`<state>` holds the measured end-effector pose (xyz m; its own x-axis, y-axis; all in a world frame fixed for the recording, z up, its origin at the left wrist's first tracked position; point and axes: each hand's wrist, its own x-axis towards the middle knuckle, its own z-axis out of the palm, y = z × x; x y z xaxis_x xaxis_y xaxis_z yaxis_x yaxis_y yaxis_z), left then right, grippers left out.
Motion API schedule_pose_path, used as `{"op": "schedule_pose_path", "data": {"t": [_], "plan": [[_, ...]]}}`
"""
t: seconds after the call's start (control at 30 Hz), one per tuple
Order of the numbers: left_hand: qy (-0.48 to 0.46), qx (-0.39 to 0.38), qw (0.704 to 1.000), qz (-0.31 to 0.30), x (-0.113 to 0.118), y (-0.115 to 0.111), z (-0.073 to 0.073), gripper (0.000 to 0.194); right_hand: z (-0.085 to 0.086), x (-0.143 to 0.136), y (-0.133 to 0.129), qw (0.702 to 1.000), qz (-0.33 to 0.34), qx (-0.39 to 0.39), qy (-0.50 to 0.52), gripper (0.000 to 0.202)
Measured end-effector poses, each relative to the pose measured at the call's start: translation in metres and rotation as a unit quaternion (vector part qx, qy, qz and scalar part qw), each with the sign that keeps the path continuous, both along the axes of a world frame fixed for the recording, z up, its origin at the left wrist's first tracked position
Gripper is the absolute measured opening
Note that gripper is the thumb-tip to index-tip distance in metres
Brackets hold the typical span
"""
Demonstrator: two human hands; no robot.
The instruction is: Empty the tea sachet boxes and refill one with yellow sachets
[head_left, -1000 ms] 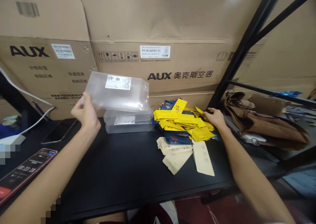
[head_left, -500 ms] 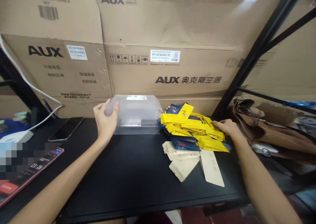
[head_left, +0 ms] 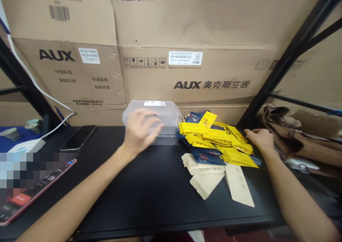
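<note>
My left hand (head_left: 141, 130), blurred by motion, is in front of the frosted clear plastic box (head_left: 168, 115); its fingers are curved and apart, with nothing seen between them. My right hand (head_left: 259, 137) is at the right edge of a pile of yellow packets (head_left: 221, 137), thumb and fingertips pressed together; whatever they hold, if anything, is too small to make out. Dark blue packets (head_left: 207, 158) lie beneath and among the yellow ones. Several cream packets (head_left: 207, 183) lie at the pile's front.
On the black table (head_left: 133, 199), a dark phone (head_left: 78, 138) and a lit phone (head_left: 40, 192) lie at left, near a white power strip (head_left: 28, 146). Cardboard boxes (head_left: 213, 32) stand behind. A brown bag (head_left: 301, 138) is at the right, past a black frame post (head_left: 288, 50).
My left hand has left the plastic box's left end and moved right, in front of it. My right hand stays beside the packets. The view has shifted slightly.
</note>
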<state>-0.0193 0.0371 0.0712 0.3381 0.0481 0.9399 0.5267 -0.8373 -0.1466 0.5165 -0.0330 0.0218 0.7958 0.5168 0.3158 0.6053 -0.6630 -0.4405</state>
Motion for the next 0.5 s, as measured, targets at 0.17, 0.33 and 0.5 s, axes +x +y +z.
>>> {"op": "schedule_pose_path", "data": {"t": [0.17,0.33,0.5], "plan": [[0.292,-0.020,0.956,-0.002,0.069,-0.017,-0.011,0.013,0.007,-0.013,-0.004,0.998,0.007,-0.033,0.046,0.042],[0.318,-0.023,0.947,0.045,0.081,-0.001,-0.040,0.039,0.008,-0.016,-0.004,0.998,0.018,-0.029,0.050,0.036],[0.303,-0.042,0.948,0.092,0.059,0.008,-0.052,0.041,0.006,-0.014,-0.003,0.998,0.025,-0.027,0.059,0.036]]}}
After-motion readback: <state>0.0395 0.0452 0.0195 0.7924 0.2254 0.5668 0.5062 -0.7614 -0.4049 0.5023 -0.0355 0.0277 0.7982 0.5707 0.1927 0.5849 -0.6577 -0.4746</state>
